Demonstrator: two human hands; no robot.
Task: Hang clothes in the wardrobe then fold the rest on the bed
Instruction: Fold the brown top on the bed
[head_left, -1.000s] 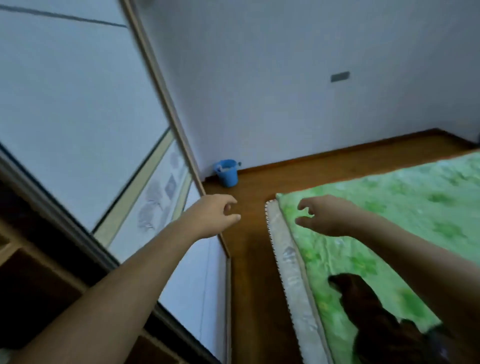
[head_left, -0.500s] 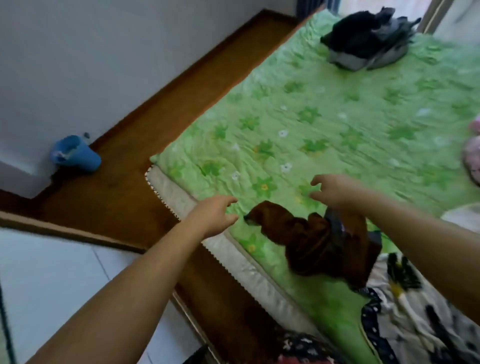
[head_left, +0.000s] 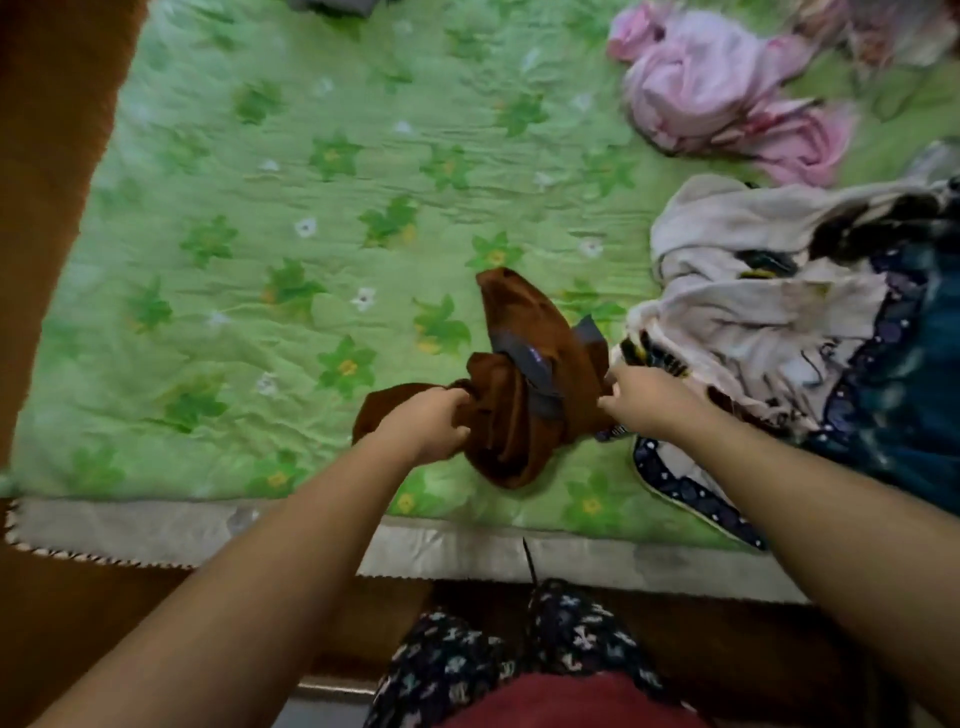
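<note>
Item: head camera, single view.
Mount: on my head, wide-angle, straight lines bowed at the edges.
Facing: forward and steeply down across the near edge of the bed.
Range: close; my forearms enter from 7 and 5 o'clock.
Frame centre: brown garment, gripped by my left hand, pinched by my right hand.
Margins: floor at 9 o'clock, pink cloth at 1 o'clock, my trousers at 6 o'clock.
</note>
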